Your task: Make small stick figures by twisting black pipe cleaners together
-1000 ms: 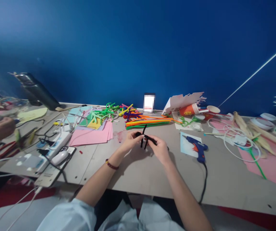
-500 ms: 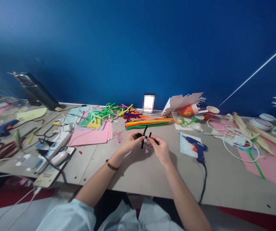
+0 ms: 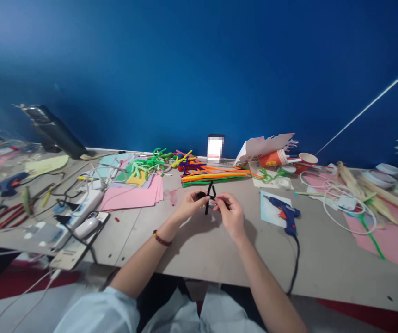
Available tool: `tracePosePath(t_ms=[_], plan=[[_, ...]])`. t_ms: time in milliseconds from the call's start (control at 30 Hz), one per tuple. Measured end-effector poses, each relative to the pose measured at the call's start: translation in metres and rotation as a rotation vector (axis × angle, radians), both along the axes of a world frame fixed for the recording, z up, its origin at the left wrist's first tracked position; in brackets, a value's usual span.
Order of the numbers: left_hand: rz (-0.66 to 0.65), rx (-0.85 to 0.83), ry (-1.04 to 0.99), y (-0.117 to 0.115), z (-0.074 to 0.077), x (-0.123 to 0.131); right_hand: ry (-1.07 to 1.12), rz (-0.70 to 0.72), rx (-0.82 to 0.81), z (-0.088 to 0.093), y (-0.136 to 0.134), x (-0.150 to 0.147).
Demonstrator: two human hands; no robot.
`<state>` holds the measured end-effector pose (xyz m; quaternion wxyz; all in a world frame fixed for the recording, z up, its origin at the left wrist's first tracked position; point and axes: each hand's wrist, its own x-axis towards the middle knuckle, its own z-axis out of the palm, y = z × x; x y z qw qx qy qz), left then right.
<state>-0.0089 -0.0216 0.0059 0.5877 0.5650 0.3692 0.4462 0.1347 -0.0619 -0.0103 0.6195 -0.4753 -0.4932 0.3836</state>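
Observation:
Both of my hands meet over the middle of the grey table (image 3: 199, 254). My left hand (image 3: 189, 205) pinches one side of a black pipe cleaner piece (image 3: 209, 198), fingers closed on it. My right hand (image 3: 231, 213) grips the other side, fingers curled. The black stems cross between my fingertips, one end pointing up toward the wall. A red bead bracelet (image 3: 160, 239) sits on my left wrist.
A bundle of orange and green pipe cleaners (image 3: 214, 177) lies just beyond my hands. Pink paper sheets (image 3: 131, 196) lie to the left, a blue glue gun (image 3: 285, 215) with its cord to the right. A power strip (image 3: 81, 208), scissors (image 3: 3, 215) and cables crowd the left.
My right hand has turned the black pipe cleaner, so its stems cross closer together. Another person's hands at the far left edge, seen one second ago, are gone.

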Motion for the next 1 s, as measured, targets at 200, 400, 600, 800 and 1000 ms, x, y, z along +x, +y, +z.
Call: tracePosePath(t_ms=[200, 400, 600, 800, 1000], plan=[[-0.001, -0.008, -0.006, 0.000, -0.002, -0.001, -0.149, -0.040, 0.077, 0.000, -0.004, 0.001], [0.013, 0.017, -0.002, 0.000, -0.003, -0.001, -0.209, -0.053, 0.061, 0.002, -0.005, 0.002], [0.049, 0.005, -0.025, 0.001, -0.003, 0.000, -0.300, -0.019, 0.082, -0.003, 0.000, 0.007], [0.041, -0.002, -0.028, 0.002, -0.006, -0.001, -0.417, -0.071, 0.173, 0.002, 0.001, 0.010], [0.028, 0.006, -0.032, 0.004, -0.008, -0.002, -0.246, 0.020, -0.029, 0.000, 0.001, 0.006]])
